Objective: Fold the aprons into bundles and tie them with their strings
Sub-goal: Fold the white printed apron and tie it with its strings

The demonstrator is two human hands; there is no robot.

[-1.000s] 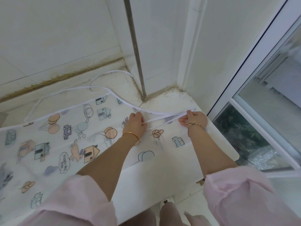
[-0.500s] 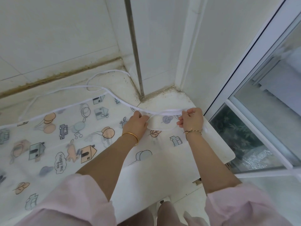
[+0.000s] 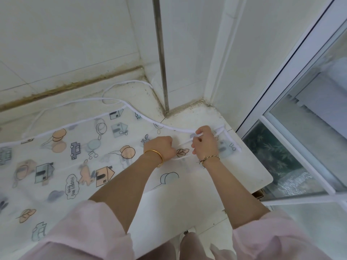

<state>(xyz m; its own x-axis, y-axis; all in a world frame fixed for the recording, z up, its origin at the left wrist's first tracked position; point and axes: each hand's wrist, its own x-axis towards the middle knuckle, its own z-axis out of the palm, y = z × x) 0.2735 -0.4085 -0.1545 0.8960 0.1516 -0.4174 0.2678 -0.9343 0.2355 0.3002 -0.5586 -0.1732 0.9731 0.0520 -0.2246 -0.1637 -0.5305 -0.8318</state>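
Apron (image 3: 75,156) corner now drawn inward; right hand (image 3: 205,145) pinches string (image 3: 180,129), left hand (image 3: 159,147) clutches fabric. 1st fold beginning.

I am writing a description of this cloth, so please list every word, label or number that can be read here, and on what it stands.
"Happy and free": in a speech bubble printed on the apron.
A tag on the apron's white edge: too small to read.
No other words, numbers or signs can be seen.
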